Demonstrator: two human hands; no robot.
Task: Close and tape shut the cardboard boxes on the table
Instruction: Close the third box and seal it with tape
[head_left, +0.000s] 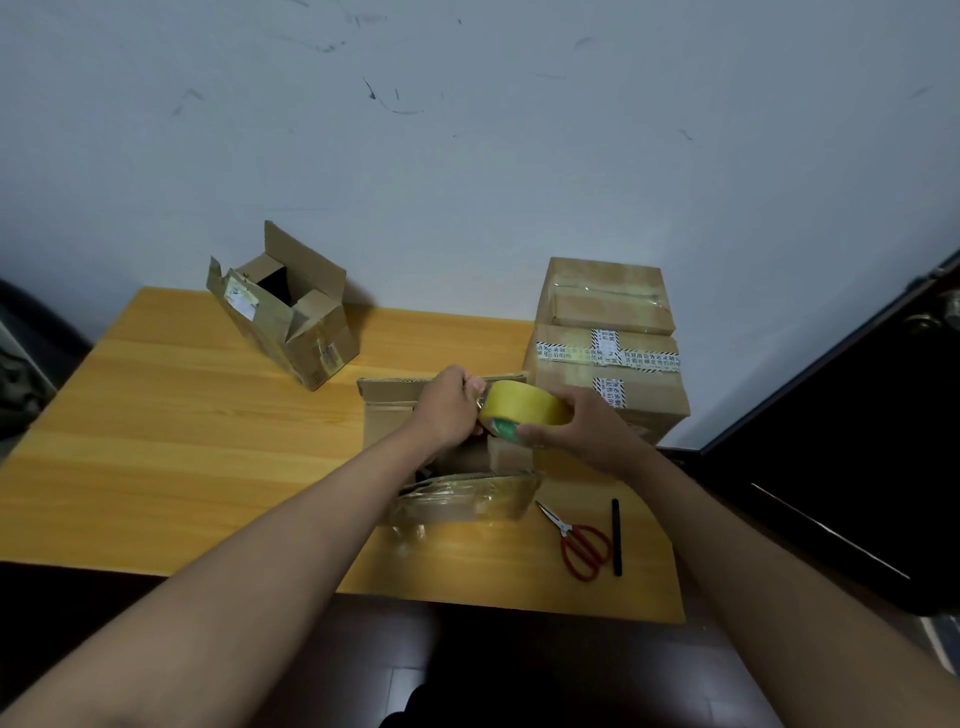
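My right hand (582, 423) grips a yellow tape roll (522, 408) above a cardboard box (387, 410) in the middle of the wooden table (182, 441). My left hand (449, 402) pinches the roll's loose end at its left side. The box's near flap (467, 499) is covered in shiny clear tape; my forearms hide much of its top. An open box (291, 317) with raised flaps stands at the back left. Two taped boxes are stacked at the back right, the upper box (605, 296) on the lower box (608, 384).
Red-handled scissors (579, 543) and a black stick-like tool (616, 538) lie on the table near its front right corner. A white wall runs behind the table. A dark door (857, 441) stands to the right, and dark floor shows below the table's front edge.
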